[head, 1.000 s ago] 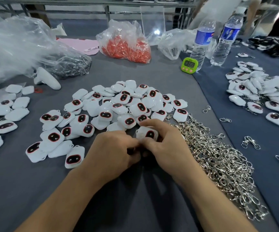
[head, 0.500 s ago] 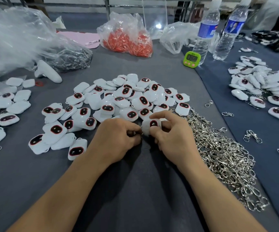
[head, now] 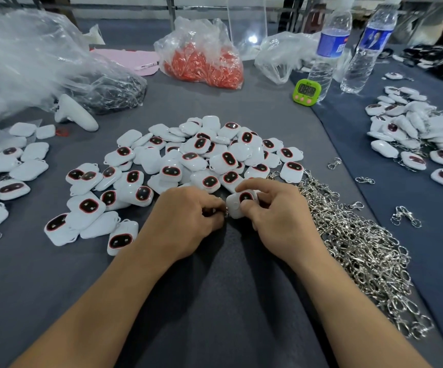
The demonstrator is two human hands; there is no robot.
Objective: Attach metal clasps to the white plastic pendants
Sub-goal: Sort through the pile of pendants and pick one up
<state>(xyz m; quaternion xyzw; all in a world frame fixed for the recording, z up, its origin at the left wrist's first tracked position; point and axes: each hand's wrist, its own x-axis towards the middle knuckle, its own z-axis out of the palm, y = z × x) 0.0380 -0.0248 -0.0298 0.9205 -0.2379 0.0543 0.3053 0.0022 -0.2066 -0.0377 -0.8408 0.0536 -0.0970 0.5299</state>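
My right hand (head: 276, 213) pinches a white plastic pendant (head: 237, 204) with a dark red-rimmed oval face, just above the grey cloth. My left hand (head: 186, 221) is curled beside it and pinches a small metal clasp (head: 224, 213) at the pendant's left edge; most of the clasp is hidden by my fingers. A large heap of loose white pendants (head: 188, 160) lies right behind my hands. To the right runs a long pile of silver metal clasps (head: 361, 251).
More pendants lie at the left edge (head: 7, 168), and some with clasps at the right (head: 422, 139). At the back stand a bag of orange parts (head: 204, 62), clear plastic bags (head: 42, 62), a green timer (head: 306, 91) and two water bottles (head: 329, 49). Stray clasps (head: 403, 216) dot the blue cloth.
My hands have stayed together at the same spot on the cloth, still working the clasp against the pendant. The right hand's fingers have shifted slightly round the pendant.
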